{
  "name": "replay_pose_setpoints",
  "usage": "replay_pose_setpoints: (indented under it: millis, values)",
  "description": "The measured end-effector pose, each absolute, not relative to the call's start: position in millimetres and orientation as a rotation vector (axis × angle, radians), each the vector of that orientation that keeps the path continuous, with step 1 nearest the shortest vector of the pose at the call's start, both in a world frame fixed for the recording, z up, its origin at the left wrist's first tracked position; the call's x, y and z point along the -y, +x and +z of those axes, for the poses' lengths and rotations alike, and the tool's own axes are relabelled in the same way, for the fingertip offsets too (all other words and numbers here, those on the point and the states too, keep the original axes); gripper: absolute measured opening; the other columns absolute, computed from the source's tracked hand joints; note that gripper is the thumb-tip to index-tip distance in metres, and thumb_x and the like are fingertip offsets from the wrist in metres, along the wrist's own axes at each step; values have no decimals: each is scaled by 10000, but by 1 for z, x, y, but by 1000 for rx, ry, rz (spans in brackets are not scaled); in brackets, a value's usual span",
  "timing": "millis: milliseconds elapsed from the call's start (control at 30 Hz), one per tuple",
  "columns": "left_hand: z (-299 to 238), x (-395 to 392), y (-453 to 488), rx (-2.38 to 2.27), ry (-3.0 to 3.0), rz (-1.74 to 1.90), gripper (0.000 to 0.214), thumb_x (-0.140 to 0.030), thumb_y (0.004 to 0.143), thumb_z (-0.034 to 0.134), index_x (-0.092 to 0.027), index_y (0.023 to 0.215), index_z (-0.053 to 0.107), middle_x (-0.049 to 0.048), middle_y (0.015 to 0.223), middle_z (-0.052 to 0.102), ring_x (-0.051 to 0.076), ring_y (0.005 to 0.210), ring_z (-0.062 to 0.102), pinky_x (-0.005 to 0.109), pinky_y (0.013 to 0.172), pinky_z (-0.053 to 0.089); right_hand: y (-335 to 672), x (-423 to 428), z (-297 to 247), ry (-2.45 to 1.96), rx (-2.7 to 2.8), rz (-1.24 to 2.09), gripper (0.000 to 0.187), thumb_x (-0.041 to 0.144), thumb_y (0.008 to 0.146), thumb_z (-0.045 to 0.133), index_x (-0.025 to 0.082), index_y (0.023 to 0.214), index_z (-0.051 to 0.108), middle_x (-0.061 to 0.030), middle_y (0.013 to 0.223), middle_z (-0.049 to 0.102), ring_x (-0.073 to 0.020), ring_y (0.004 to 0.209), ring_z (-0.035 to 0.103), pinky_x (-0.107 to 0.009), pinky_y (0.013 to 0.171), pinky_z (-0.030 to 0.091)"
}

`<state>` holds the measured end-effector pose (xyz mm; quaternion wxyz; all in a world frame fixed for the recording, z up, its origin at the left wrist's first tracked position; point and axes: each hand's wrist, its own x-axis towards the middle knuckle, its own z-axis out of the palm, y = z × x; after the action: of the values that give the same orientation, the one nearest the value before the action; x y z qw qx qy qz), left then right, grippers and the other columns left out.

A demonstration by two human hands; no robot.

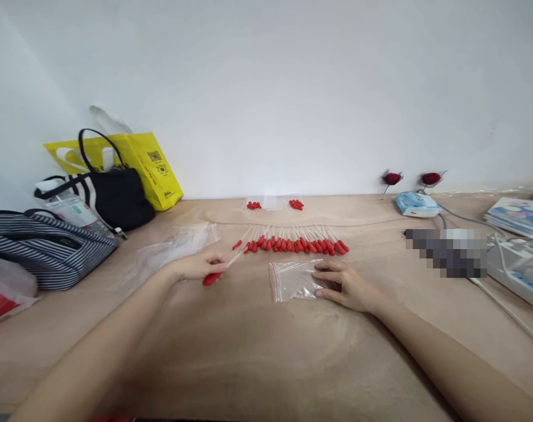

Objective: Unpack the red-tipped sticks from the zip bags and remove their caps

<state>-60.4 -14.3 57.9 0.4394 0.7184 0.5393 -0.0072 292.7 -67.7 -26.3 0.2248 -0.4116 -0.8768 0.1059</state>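
My left hand (205,266) is closed in a pinch on thin white sticks with red tips (211,279). One red end hangs below the fingers, and pale stems run up toward the right. My right hand (348,286) rests on the table with fingers apart, its fingertips lying over the right side of a clear zip bag (293,281). The bag lies flat, its red-striped edge facing left. Just beyond both hands, several red-tipped sticks (288,244) are laid side by side in a row, stems pointing toward the wall.
At the back lie clear bags with red-tipped pieces (296,204). Flat clear bags (174,249) spread beyond my left forearm. A striped bag (64,246), a black bag (112,199) and a yellow bag (156,170) stand left. A wipes pack (418,204) and power strip (519,269) are right.
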Motion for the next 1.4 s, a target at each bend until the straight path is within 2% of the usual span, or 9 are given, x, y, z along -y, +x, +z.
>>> replay_pose_setpoints:
  millis: [167, 333, 533, 733, 867, 967, 1033, 1200, 1400]
  values:
    - [54, -27, -37, -1613, 1478, 335, 370, -498, 634, 573, -144, 559, 498, -21, 461, 505, 90, 448, 450, 211, 484, 356, 292, 68, -27, -1137, 2419, 280, 417, 476, 780, 488, 229, 1107, 568, -101, 1170, 516, -226, 1065, 492, -403, 903, 405]
    - [39, -65, 5, -1676, 1478, 291, 369, -484, 627, 587, -136, 513, 545, -4, 385, 501, 96, 387, 440, 223, 454, 375, 291, 68, -26, -1147, 2412, 282, 424, 479, 779, 488, 223, 1108, 567, -104, 1177, 512, -223, 1064, 493, -396, 905, 405]
    - [26, -74, 22, -1794, 1547, 215, 388, -516, 627, 579, -145, 514, 593, 17, 350, 511, 111, 333, 440, 233, 405, 367, 291, 68, -25, -1122, 2421, 283, 414, 472, 783, 486, 223, 1102, 571, -104, 1165, 519, -222, 1051, 503, -390, 897, 411]
    - [31, -73, 18, -1925, 1697, 243, 391, -510, 622, 584, -153, 463, 566, 14, 332, 484, 148, 407, 510, 235, 439, 371, 291, 68, -25, -1119, 2418, 288, 416, 472, 779, 492, 223, 1104, 570, -106, 1159, 522, -224, 1050, 502, -393, 895, 410]
    - [36, -73, 4, -2019, 1828, 342, 351, -448, 590, 631, -173, 407, 513, 6, 336, 454, 187, 539, 560, 234, 495, 369, 292, 67, -26, -1123, 2414, 301, 420, 475, 778, 493, 225, 1106, 569, -106, 1166, 517, -223, 1045, 505, -391, 895, 410]
    - [29, -73, -9, -2059, 1862, 444, 278, -393, 555, 674, -182, 459, 522, -2, 402, 493, 186, 614, 569, 222, 520, 368, 292, 67, -26, -1136, 2419, 304, 426, 482, 778, 487, 223, 1106, 568, -107, 1168, 517, -224, 1057, 498, -393, 900, 406]
    - [21, -75, -17, -2073, 1832, 509, 244, -379, 562, 678, -180, 543, 538, -5, 456, 526, 170, 591, 561, 216, 502, 366, 291, 67, -26, -1140, 2424, 301, 428, 485, 779, 483, 221, 1105, 569, -109, 1168, 518, -224, 1058, 497, -395, 903, 403]
    - [3, -79, -23, -2029, 1719, 660, 241, -387, 685, 588, -161, 744, 530, 7, 624, 587, 112, 533, 536, 190, 454, 368, 291, 67, -26, -1125, 2422, 297, 428, 484, 776, 488, 224, 1107, 569, -104, 1163, 523, -222, 1053, 502, -389, 901, 406]
    - [0, -73, -16, -1923, 1653, 688, 213, -364, 734, 545, -152, 746, 523, -6, 589, 579, 78, 450, 512, 161, 414, 369, 291, 67, -25, -1139, 2419, 309, 432, 490, 775, 488, 218, 1100, 573, -104, 1169, 519, -225, 1061, 494, -396, 908, 397]
